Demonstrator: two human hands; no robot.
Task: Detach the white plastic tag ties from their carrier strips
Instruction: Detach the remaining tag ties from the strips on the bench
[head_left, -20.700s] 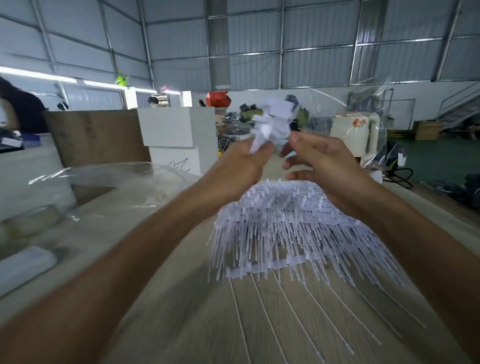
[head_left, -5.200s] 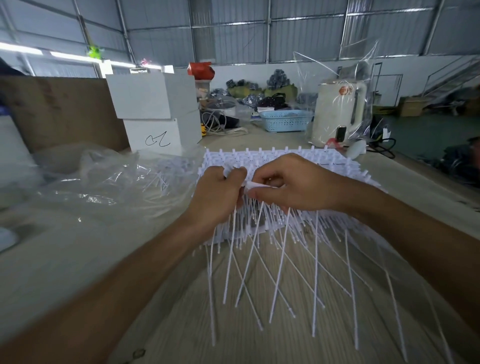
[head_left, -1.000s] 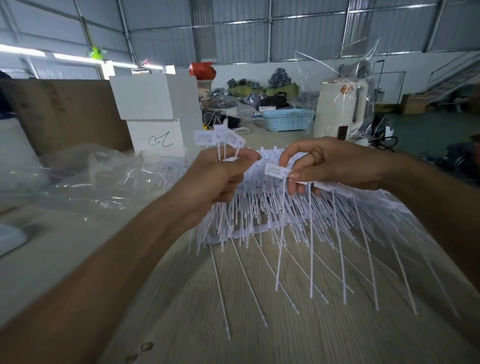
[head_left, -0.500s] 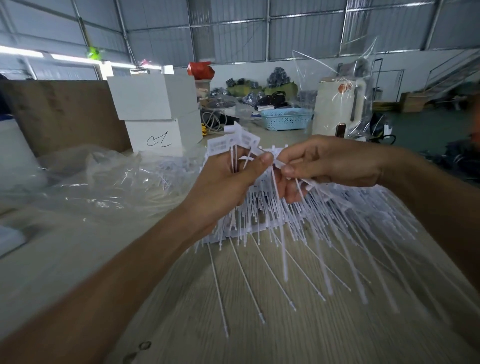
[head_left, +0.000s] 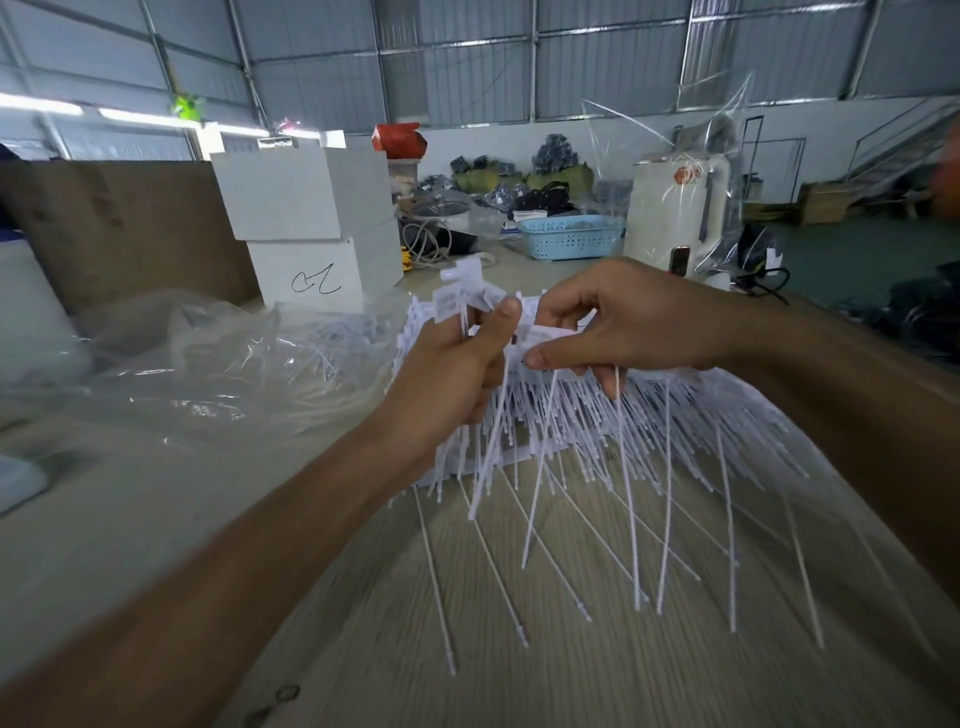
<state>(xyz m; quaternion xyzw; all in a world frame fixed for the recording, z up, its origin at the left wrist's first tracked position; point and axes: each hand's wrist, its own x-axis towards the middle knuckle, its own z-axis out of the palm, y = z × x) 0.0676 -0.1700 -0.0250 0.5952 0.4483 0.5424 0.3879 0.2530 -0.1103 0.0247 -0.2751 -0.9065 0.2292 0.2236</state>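
Observation:
My left hand (head_left: 457, 371) is closed around a small bunch of detached white tag ties (head_left: 467, 296); their flat heads stick up above my thumb and their thin tails hang below my fist. My right hand (head_left: 618, 322) pinches a carrier strip (head_left: 550, 335) with several ties still hanging from it, right beside my left thumb. Under both hands a large pile of white tie strips (head_left: 675, 415) lies on the wooden table (head_left: 363, 623), long tails fanned toward me.
A crumpled clear plastic bag (head_left: 208, 374) lies on the table at the left. Behind it stand two stacked white boxes (head_left: 311, 234) and a brown board (head_left: 119, 228). A blue basket (head_left: 571, 236) and a plastic-wrapped white appliance (head_left: 675, 213) stand at the far edge.
My hands have come together since a second ago: the right hand brought its strip up against my left thumb. The bunch in my left hand sits slightly higher.

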